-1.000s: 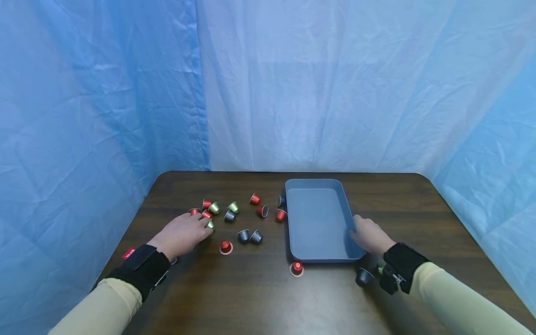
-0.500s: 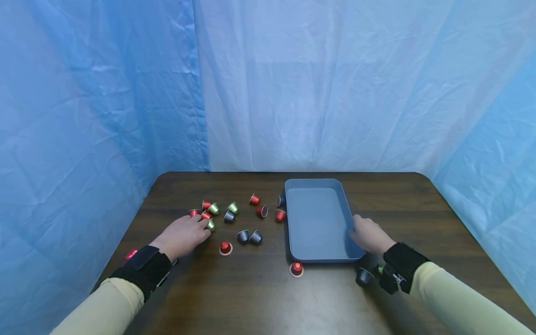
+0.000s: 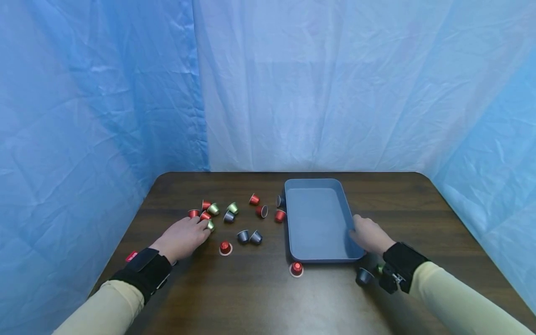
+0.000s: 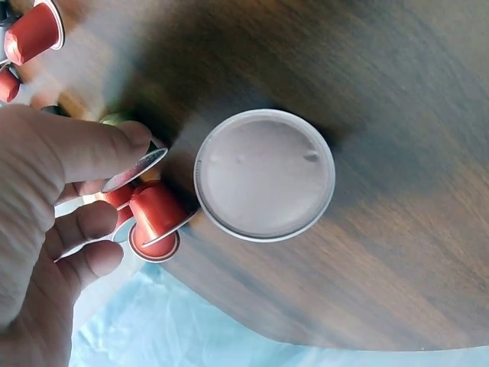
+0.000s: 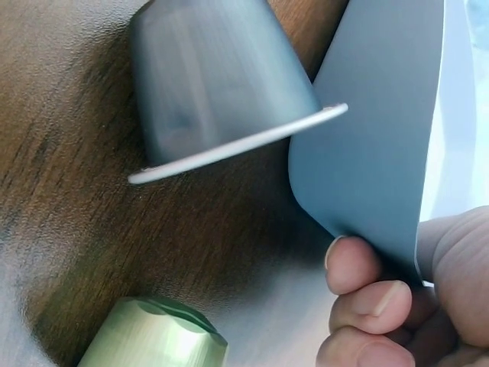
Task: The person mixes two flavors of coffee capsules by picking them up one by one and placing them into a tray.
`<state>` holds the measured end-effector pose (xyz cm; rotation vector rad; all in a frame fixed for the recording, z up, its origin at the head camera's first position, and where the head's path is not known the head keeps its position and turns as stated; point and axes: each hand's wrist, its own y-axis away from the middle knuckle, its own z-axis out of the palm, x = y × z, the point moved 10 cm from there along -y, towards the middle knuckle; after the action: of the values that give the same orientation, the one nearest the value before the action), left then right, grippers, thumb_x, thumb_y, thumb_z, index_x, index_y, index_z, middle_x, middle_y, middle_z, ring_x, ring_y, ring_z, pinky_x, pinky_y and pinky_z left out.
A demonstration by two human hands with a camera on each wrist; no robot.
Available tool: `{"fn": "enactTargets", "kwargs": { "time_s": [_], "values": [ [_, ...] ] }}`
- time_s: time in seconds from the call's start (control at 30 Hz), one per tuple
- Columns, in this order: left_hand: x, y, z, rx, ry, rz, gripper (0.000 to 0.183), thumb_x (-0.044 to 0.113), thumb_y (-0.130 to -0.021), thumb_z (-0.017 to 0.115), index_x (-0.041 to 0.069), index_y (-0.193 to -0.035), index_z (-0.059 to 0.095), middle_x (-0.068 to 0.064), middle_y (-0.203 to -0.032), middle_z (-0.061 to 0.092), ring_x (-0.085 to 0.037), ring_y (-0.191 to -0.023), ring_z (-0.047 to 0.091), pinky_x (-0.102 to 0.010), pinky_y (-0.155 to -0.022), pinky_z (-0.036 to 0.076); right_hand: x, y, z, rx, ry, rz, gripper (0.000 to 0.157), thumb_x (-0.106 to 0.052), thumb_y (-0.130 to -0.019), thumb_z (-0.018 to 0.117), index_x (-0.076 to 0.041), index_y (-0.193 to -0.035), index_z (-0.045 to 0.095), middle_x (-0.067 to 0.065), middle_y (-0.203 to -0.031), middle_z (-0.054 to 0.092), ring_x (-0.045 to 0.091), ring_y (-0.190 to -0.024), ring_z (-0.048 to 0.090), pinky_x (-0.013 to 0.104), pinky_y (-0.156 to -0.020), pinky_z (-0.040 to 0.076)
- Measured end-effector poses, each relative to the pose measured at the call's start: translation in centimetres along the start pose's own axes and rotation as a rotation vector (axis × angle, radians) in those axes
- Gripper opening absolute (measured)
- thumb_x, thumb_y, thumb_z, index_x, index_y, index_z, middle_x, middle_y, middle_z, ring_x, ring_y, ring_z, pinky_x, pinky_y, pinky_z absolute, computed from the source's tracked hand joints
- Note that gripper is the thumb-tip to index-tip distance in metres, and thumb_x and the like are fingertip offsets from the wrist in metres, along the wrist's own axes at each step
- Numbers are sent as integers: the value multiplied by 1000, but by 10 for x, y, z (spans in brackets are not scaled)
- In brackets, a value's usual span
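My left hand (image 3: 183, 237) is low over the table's left side, among scattered coffee capsules. Its thumb and fingers pinch a green coffee capsule (image 3: 211, 225), whose foil lid (image 4: 137, 172) shows edge-on in the left wrist view; the hand hides much of it. Red capsules (image 4: 158, 209) lie just beyond those fingers. Another capsule (image 4: 263, 176) turns its silver lid toward the left wrist camera. At the right, my right hand (image 3: 371, 235) grips the side wall of a blue-grey tray (image 3: 320, 218) near its front right corner, fingers curled against the outside and thumb over the rim.
A dark capsule (image 3: 364, 276) and a green capsule (image 5: 157, 336) lie by the right wrist. Red capsules (image 3: 296, 269) and dark capsules (image 3: 256, 237) are spread left of and in front of the tray. Blue curtains (image 3: 318, 93) surround the wooden table (image 3: 251, 298).
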<state>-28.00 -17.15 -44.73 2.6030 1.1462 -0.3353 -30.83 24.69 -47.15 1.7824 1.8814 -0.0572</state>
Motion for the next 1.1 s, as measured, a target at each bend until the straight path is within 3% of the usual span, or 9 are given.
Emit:
{"fn": "enactTargets", "kwargs": {
  "time_s": [0.2,0.37,0.6,0.8,1.1],
  "values": [
    [3,1,-6,8,-21,18,33,15,-76,91,11,-105,76,-7,-100,69,-24,-88,58,-40,-85,54,0,0,0,0,-1,4,30,-9,-103,51,14,-122,47,17,-88,61,20,-65,63,33,-56,52],
    [3,5,-23,41,-1,12,38,17,-77,91,11,-110,73,-7,-105,72,-26,-96,62,-45,-93,53,0,0,0,8,3,3,30,-9,-103,51,14,-122,47,18,-90,62,20,-68,63,34,-58,53],
    [1,9,-68,194,31,16,31,17,-81,87,10,-106,70,-7,-102,69,-26,-90,62,-41,-79,53,1,1,-1,2,-1,16,30,-9,-103,51,14,-122,47,20,-93,62,21,-69,64,35,-59,54],
    [-4,6,-113,306,58,10,31,11,-81,86,7,-105,68,-6,-98,66,-26,-87,61,-39,-77,53,-2,3,0,-13,-7,9,29,-9,-104,49,14,-121,48,18,-91,61,21,-67,63,35,-58,53],
    [-13,-12,-163,323,255,-32,25,10,-87,82,10,-105,65,-3,-99,63,-22,-91,56,-36,-79,52,-3,3,-1,-7,-5,-3,27,-9,-103,49,14,-119,49,17,-88,61,20,-66,64,35,-58,54]
  ]
}}
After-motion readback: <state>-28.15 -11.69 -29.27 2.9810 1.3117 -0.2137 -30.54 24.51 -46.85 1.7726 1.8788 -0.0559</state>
